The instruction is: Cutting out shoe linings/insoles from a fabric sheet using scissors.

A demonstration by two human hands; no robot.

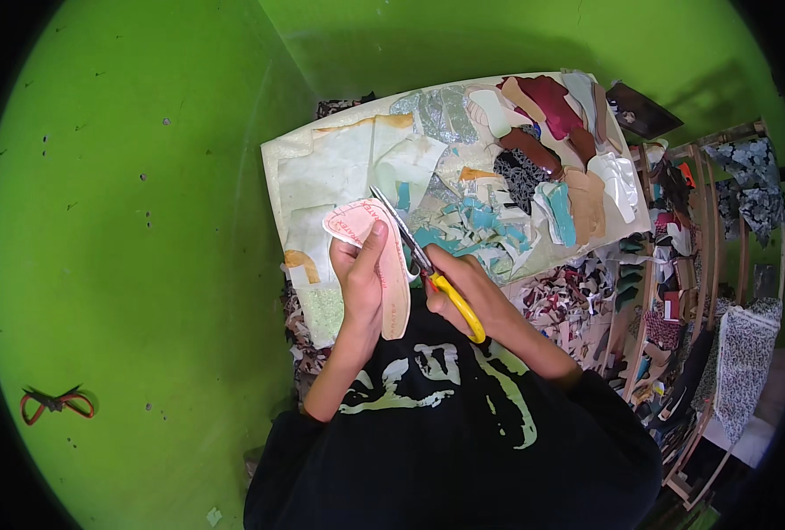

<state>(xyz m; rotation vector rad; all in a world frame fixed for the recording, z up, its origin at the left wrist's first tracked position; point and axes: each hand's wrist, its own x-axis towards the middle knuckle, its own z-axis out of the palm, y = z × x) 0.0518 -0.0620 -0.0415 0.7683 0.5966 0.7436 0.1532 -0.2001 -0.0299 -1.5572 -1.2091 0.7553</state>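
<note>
Pale pink sole-shaped insole (pixel 383 256), red-printed, in left hand (pixel 361 283) fingers' grip; right hand (pixel 458 287) fingers through yellow-handled scissors (pixel 423 265) alongside it.

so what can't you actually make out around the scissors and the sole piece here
- Head view: the lower end of the pink sole-shaped cutout is covered by the left hand.
- Head view: the grip of the yellow-handled scissors sits inside the right hand, so the finger placement is hidden.
- Head view: the scraps on the board are too small to identify.
</note>
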